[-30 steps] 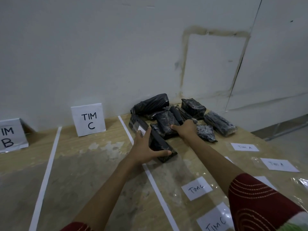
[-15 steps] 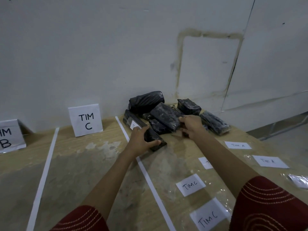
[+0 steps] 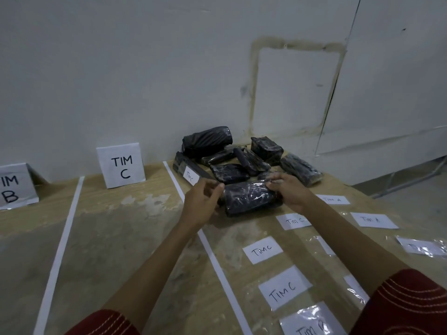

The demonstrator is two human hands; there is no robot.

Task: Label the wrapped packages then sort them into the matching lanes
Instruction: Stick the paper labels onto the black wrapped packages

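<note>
A black wrapped package (image 3: pixel 250 198) lies on the wooden table in front of the pile. My right hand (image 3: pixel 291 193) grips its right end and my left hand (image 3: pixel 202 203) curls round its left end. Just behind my left hand lies a long black package (image 3: pixel 183 166) with a white "TIM C" label stuck on it, free of both hands. Several unlabelled black packages (image 3: pixel 208 140) are heaped against the wall behind it. Loose "TIM C" labels (image 3: pixel 262 249) and "TIM A" labels (image 3: pixel 373 220) lie on clear film to the right.
A standing "TIM C" sign (image 3: pixel 122 165) and a "TIM B" sign (image 3: pixel 14 187) mark lanes at the wall. White tape lines (image 3: pixel 60 250) divide the table (image 3: pixel 116 238) into lanes. The table's right edge drops off beyond the labels.
My left hand let go of the long labelled package and moved right. My right hand drew a package out of the pile toward me; both hands now hold it.
</note>
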